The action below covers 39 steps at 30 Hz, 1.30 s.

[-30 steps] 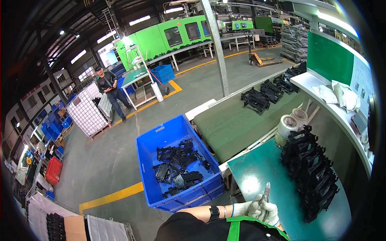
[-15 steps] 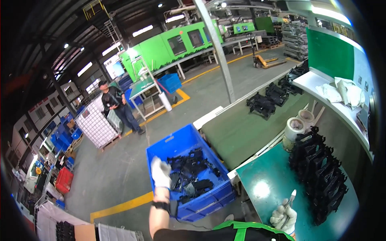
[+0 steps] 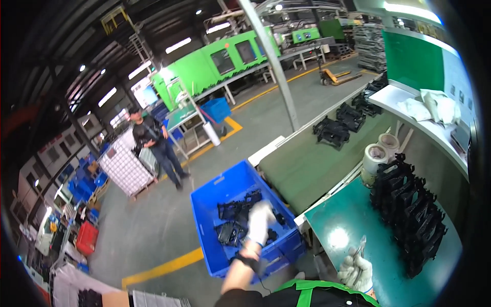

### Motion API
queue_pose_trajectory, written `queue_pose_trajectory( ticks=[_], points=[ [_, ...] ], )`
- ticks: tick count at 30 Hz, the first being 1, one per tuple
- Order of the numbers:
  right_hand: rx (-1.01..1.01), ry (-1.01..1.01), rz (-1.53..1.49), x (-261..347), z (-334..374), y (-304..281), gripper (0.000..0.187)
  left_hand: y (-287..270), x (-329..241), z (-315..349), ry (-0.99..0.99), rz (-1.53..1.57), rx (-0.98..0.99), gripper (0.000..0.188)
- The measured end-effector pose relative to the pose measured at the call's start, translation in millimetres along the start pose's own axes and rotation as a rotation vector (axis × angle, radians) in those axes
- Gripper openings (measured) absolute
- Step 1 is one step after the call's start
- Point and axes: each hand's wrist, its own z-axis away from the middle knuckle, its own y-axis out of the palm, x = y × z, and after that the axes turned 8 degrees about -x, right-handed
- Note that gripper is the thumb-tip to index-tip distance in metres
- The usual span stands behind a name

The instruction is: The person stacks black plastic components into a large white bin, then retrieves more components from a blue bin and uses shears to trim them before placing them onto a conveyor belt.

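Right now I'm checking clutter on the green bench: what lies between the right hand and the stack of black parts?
Head view: only bare green bench top lies between the right hand and the stack of black parts.

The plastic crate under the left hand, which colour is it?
The plastic crate is bright blue, seen in the head view.

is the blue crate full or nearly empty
Nearly empty: the blue crate holds only a thin layer of black plastic parts, with bare floor showing; the left hand reaches in.

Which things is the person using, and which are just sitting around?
Being used:
left hand reaching into blue crate of black parts
right hand holding small tool
stacked black parts

Just sitting around:
tape rolls
white bags
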Motion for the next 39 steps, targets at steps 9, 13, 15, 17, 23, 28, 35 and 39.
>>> queue_pose_trajectory(
  ticks=[9, 13, 15, 17, 23, 28, 35, 39],
  points=[
    [-0.311, 0.01, 0.112, -7.6, 13.9, 2.2, 0.025, 54.0, 190.6, 162.9, -0.23, -0.584, 1.13, 0.037],
    [-0.348, 0.049, 0.143, -13.6, 11.9, 7.1, 0.024, 71.9, 160.0, 136.1, -0.248, -0.766, 0.779, 0.043],
    [-0.401, 0.025, 0.192, -14.9, 12.9, 17.1, 0.023, 70.8, 168.0, 138.6, -0.252, -0.775, 0.814, 0.042],
    [-0.406, 0.042, 0.182, -12.4, 12.2, 14.8, 0.022, 69.5, 180.1, 152.2, -0.257, -0.78, 0.89, 0.04],
    [-0.488, 0.057, 0.076, -2.6, 5.9, 7.2, 0.019, 54.5, 176.5, 175.3, -0.364, -0.736, 1.234, 0.04],
    [-0.569, 0.135, 0.069, 8.8, 0.7, -15.2, 0.021, 35.2, 205.6, 174.5, -0.274, -0.792, 1.073, 0.042],
    [-0.627, 0.077, 0.153, 11.8, -3.2, -40.3, 0.024, 54.1, 207.0, 186.8, -0.183, -0.729, 0.957, 0.043],
    [-0.683, 0.065, 0.124, 8.2, -2.7, -30.4, 0.024, 62.5, 202.7, 177.7, -0.441, -0.806, 1.155, 0.033]
  ],
)
